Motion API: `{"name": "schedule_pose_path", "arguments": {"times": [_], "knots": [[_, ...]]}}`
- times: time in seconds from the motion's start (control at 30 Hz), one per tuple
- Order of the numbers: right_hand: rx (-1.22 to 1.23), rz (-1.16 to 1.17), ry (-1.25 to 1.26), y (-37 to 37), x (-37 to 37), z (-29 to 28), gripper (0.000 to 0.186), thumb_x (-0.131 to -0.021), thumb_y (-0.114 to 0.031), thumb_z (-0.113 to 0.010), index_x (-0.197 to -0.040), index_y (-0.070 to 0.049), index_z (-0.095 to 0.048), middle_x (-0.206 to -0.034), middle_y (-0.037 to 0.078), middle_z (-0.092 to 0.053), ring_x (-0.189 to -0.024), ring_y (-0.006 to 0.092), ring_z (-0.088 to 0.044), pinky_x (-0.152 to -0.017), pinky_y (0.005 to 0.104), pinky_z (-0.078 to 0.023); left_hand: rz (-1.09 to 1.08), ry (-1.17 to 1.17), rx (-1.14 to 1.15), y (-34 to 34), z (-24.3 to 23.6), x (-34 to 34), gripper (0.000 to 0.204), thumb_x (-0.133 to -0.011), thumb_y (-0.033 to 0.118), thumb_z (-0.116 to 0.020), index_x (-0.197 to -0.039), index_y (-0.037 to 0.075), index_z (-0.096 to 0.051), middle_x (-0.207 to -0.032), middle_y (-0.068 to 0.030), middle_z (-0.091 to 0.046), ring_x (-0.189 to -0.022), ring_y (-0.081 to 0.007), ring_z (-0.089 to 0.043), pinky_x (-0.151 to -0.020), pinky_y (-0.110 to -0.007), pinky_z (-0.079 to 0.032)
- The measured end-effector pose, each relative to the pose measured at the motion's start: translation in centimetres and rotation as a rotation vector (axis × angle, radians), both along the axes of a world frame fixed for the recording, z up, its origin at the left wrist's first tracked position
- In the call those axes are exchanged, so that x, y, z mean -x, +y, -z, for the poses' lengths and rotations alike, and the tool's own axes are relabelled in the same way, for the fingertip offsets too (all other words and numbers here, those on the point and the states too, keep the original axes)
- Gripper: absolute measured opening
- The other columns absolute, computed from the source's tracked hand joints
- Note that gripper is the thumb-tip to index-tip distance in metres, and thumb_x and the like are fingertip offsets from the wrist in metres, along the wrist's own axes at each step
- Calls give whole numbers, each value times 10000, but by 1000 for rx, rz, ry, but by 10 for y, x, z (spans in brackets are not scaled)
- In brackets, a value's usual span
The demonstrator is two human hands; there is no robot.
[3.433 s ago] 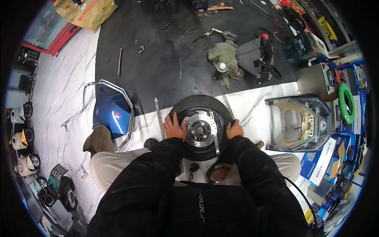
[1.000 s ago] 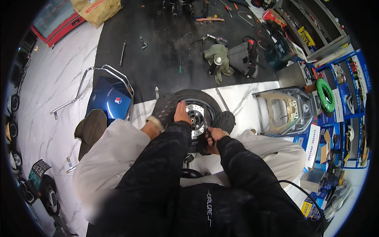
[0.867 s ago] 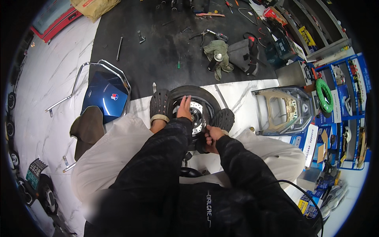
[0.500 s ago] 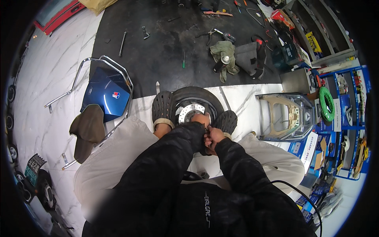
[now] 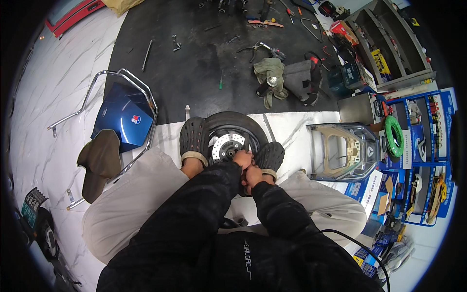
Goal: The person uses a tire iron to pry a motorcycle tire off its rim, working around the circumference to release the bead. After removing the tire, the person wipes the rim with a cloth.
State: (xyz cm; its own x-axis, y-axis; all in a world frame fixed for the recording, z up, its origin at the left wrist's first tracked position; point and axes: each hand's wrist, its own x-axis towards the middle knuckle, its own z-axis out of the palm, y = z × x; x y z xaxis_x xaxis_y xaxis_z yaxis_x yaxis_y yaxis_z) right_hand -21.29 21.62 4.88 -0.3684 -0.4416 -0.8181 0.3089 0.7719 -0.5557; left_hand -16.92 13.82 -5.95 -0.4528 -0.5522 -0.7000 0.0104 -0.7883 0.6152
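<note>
On our left, a blue panel point(image 5: 122, 118) lies inside a bent metal rail point(image 5: 83, 101) on the pale floor point(image 5: 57, 100), with a brown flap point(image 5: 99, 163) resting partly over the rail. Further right, we see a flat metal bar point(image 5: 187, 112) on the floor near the left shoe point(image 5: 193, 139).

The tyre point(image 5: 228, 121) comes next, flat on the floor between our legs, with a shoe at each side of it. It surrounds the wheel, and the shiny brake disc point(image 5: 220, 147) sits in place at the centre. Our left hand point(image 5: 242, 158) is over the near right part of the wheel, fingers bent inward, beside a dark narrow strip point(image 5: 246, 140) that runs up from it. Our right hand point(image 5: 253, 176) is just below, curled and close against the left. We cannot tell whether either grip is clamped on something, since the hands hide what is between them.

By our judgement the work is partway: tyre and wheel are together, while the near edge, where both hands meet, is the unsettled part. Whether the tyre's edge there lies inside or outside the rim, we cannot tell.

Right of the right shoe point(image 5: 269, 156), a second flat bar point(image 5: 268, 127) lies just beside the tyre, and further over, a clear-sided frame point(image 5: 331, 177).
</note>
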Motion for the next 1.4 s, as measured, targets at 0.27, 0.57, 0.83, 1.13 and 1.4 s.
{"name": "schedule_pose_path", "arguments": {"times": [0.27,0.57,0.83,1.13,1.4], "knots": [[-36,147,-264,-22,-2,-34,179,-1158,-251,-511,-1040,-149,-598,-738,4,-547,-514,125,-426,-425,307,-294,118,77,-178,-18,-56,-33,343,-1175,362,-588,-1084,51,-701,-804,-58,-660,-664,-197,-605,-609,-399,-518],[-172,-70,-376,-63,56,-47,292,-1090,-132,-593,-800,-146,-563,-652,9,-546,-502,106,-477,-438,289,-328,145,-106,235,-18,-55,-6,351,-1073,312,-596,-1065,10,-776,-905,-169,-755,-782,-365,-729,-706,-470,-609],[-414,-460,-365,-118,88,-83,387,-1107,-100,-406,-743,-84,-533,-632,-18,-474,-479,90,-341,-423,238,-283,101,102,28,-42,-45,32,311,-1039,226,-555,-1051,-24,-739,-944,-186,-749,-820,-339,-749,-687,-480,-623],[-253,-930,-25,-102,75,-65,226,-971,-81,-551,-808,-40,-703,-698,157,-679,-519,297,-591,-456,432,-421,367,-371,1052,-38,-53,-16,445,-1130,359,-516,-1057,-30,-720,-1032,-299,-748,-978,-467,-753,-889,-521,-602],[-229,-1208,863,-73,14,-99,488,-1011,-230,-667,-1399,59,-606,-1253,302,-786,-1219,462,-762,-1044,517,-606,607,-837,1233,-64,-91,-78,638,-997,404,-751,-1500,36,-618,-1556,-170,-591,-1505,-365,-490,-1231,-600,-376]]}}
